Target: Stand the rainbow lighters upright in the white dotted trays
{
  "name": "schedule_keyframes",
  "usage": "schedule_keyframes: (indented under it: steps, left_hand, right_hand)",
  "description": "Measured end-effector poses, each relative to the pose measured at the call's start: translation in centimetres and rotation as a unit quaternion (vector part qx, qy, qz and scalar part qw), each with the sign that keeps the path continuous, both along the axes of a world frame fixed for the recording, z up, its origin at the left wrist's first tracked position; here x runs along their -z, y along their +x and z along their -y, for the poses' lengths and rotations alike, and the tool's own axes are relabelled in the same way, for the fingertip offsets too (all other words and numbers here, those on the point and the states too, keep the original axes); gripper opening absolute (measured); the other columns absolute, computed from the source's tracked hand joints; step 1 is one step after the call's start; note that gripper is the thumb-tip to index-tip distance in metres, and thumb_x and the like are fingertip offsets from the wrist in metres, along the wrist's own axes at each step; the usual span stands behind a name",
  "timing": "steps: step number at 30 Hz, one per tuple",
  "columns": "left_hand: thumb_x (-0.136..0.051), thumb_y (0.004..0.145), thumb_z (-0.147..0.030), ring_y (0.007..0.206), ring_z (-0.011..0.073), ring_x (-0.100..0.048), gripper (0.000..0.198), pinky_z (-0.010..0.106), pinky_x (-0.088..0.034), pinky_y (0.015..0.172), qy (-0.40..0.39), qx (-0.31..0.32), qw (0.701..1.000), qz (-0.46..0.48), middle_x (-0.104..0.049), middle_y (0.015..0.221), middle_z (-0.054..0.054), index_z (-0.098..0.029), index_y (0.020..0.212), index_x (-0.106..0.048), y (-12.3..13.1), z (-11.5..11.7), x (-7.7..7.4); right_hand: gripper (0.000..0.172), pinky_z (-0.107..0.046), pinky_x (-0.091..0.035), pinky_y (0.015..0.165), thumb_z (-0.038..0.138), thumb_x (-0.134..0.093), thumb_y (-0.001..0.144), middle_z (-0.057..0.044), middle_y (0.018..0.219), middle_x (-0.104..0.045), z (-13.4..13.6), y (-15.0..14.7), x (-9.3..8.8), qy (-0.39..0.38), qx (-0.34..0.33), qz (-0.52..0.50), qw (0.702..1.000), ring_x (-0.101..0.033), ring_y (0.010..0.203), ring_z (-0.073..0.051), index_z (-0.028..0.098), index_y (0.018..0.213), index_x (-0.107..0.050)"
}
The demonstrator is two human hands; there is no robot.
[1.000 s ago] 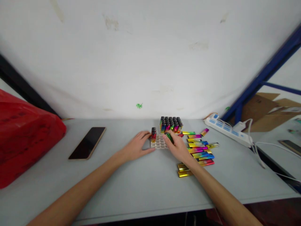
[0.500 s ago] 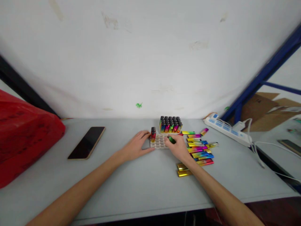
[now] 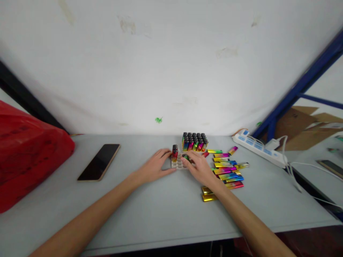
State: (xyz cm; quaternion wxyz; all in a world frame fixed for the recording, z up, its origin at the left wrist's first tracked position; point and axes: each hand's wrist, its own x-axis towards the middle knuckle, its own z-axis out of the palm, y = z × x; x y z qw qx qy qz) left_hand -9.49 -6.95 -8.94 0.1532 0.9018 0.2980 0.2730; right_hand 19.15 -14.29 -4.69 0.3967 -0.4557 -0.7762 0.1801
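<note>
Fingers apart, my left hand (image 3: 154, 167) rests at the left edge of a pale tray with small pockets (image 3: 176, 165). A couple of red lighters (image 3: 175, 154) stand upright in the tray's left end, close to my left fingertips. Over the middle of the tray, my right hand (image 3: 197, 166) is closed on a green lighter (image 3: 185, 157); its lower part is hidden by the fingers. Behind the tray stands a tight block of upright lighters (image 3: 194, 142) with black tops.
Several shiny coloured lighters (image 3: 225, 170) lie loose to the right, partly under my right forearm. A phone (image 3: 99, 162) lies at the left, beside a red plastic bag (image 3: 32, 157). A white power strip (image 3: 258, 148) with cables lies at the right. A wall rises behind the table.
My right hand has moved a little left across the tray with the green lighter, towards the standing red ones. My left hand has stayed in place.
</note>
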Motion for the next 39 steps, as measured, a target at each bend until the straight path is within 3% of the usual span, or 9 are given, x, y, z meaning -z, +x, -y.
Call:
schedule_keyframes:
  steps: [3,8,12,15,20,24,28,33,39]
  left_hand:
    - [-0.082,0.119,-0.074,0.162,0.0426,-0.074,0.071,0.062,-0.060,0.144,0.005,0.001,1.000,0.001,-0.076,0.173,0.021,-0.024,0.170,-0.074,0.0,0.0,0.0]
    - [-0.083,0.119,-0.071,0.162,0.0419,-0.074,0.069,0.060,-0.060,0.144,0.003,0.002,1.000,0.003,-0.076,0.172,0.019,-0.026,0.170,-0.074,0.1,0.1,-0.2]
    - [-0.084,0.118,-0.070,0.162,0.0421,-0.074,0.068,0.062,-0.060,0.144,-0.003,0.005,1.000,0.007,-0.077,0.172,0.019,-0.027,0.170,-0.075,0.2,0.1,-0.2]
    - [-0.086,0.117,-0.070,0.161,0.0421,-0.074,0.068,0.062,-0.060,0.143,-0.007,0.009,1.000,0.011,-0.077,0.171,0.018,-0.028,0.171,-0.075,0.1,0.0,-0.1]
    - [-0.086,0.117,-0.072,0.160,0.0424,-0.075,0.070,0.063,-0.061,0.143,-0.009,0.010,1.000,0.015,-0.078,0.170,0.019,-0.028,0.170,-0.075,0.0,-0.2,-0.1]
    - [-0.085,0.117,-0.072,0.161,0.0432,-0.074,0.068,0.063,-0.060,0.143,-0.011,0.012,1.000,0.013,-0.078,0.170,0.020,-0.026,0.167,-0.077,-0.1,-0.3,-0.1]
    - [-0.080,0.118,-0.077,0.164,0.0440,-0.072,0.073,0.065,-0.059,0.145,-0.007,0.004,1.000,-0.002,-0.076,0.173,0.021,-0.024,0.168,-0.075,-0.2,-0.3,-0.1]
    - [-0.076,0.119,-0.080,0.163,0.0439,-0.073,0.073,0.063,-0.060,0.144,-0.002,-0.004,1.000,-0.019,-0.076,0.174,0.020,-0.024,0.167,-0.075,-0.2,-0.3,-0.1]
    - [-0.075,0.119,-0.081,0.162,0.0433,-0.073,0.074,0.062,-0.060,0.144,-0.001,-0.005,1.000,-0.018,-0.076,0.173,0.019,-0.025,0.167,-0.075,-0.2,-0.3,0.0]
  right_hand:
    - [0.041,-0.037,-0.061,0.091,0.052,-0.068,0.129,-0.008,0.098,-0.081,-0.3,0.2,0.6,0.037,0.010,0.045,0.998,-0.079,0.095,-0.028,0.027,0.097,-0.072]
    - [0.044,-0.034,-0.055,0.076,0.050,-0.071,0.130,-0.002,0.080,-0.077,-0.7,0.0,1.1,-0.015,0.015,0.042,0.999,-0.072,0.071,-0.024,0.026,0.092,-0.072]
    - [0.023,-0.035,-0.064,0.088,0.042,-0.072,0.131,-0.007,0.104,-0.090,-0.7,-0.5,1.2,-0.006,-0.018,0.055,0.998,-0.085,0.091,-0.027,0.024,0.122,-0.084]
    - [0.017,-0.039,-0.068,0.100,0.038,-0.075,0.130,-0.012,0.120,-0.093,-0.8,-1.1,0.9,0.012,-0.017,0.122,0.992,-0.089,0.111,-0.031,0.023,0.130,-0.083]
    - [0.032,-0.045,-0.069,0.105,0.052,-0.078,0.128,-0.019,0.117,-0.091,-1.0,-2.8,-0.1,0.017,0.075,0.268,0.960,-0.090,0.113,-0.036,0.021,0.121,-0.082]
    - [0.036,-0.043,-0.066,0.105,0.057,-0.077,0.128,-0.016,0.114,-0.091,-0.8,-2.8,-0.3,0.017,0.071,0.268,0.960,-0.090,0.111,-0.034,0.022,0.125,-0.080]
    - [0.033,-0.038,-0.062,0.095,0.052,-0.066,0.134,-0.012,0.113,-0.092,-1.2,0.9,-0.4,0.007,0.060,0.177,0.982,-0.087,0.103,-0.029,0.024,0.123,-0.080]
    - [0.038,-0.038,-0.061,0.086,0.049,-0.062,0.130,-0.009,0.096,-0.087,-1.5,9.1,-1.4,-0.002,0.118,0.123,0.985,-0.081,0.089,-0.029,0.025,0.109,-0.083]
    - [0.032,-0.052,-0.070,0.108,0.050,-0.073,0.119,-0.017,0.119,-0.094,1.8,17.7,-1.6,-0.068,0.095,0.138,0.984,-0.088,0.112,-0.037,0.026,0.115,-0.093]
